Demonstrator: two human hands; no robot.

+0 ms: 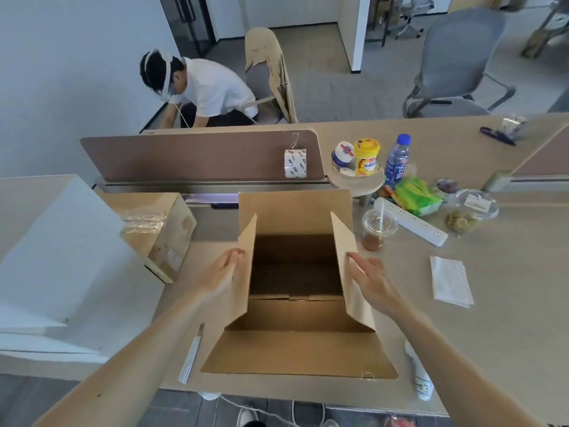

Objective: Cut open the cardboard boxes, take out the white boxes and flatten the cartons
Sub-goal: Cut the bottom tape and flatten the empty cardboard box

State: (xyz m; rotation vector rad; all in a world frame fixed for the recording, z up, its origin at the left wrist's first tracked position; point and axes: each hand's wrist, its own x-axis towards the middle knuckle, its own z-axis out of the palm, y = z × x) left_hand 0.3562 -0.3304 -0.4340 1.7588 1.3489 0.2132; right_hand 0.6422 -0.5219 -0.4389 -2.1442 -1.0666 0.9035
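A pale wood worktop (492, 288) fills the view. On its left end stands a large plain white box (61, 248). At the near edge in the middle sits an open brown cardboard carton (295, 349), its four top flaps spread: the near flap lies flat toward the viewer, the far flap stands up, and the two side flaps rise upright. Its dark inner floor shows. A second, smaller brown cardboard carton (160, 232), closed and topped with crinkled clear tape, rests tilted against the white box. Both bare forearms reach in from below. The left hand (221, 272) lies flat against the outside of the left flap, its grip apart with fingers straight. The right hand (369, 282) touches the outside of the right flap in the same way, fingers straight and grip apart. A slim silver utility knife (191, 355) lies on the worktop just left of the carton. Print on a white tape roll (295, 163) and on a blue plastic bottle (397, 160) is too blurred to read.
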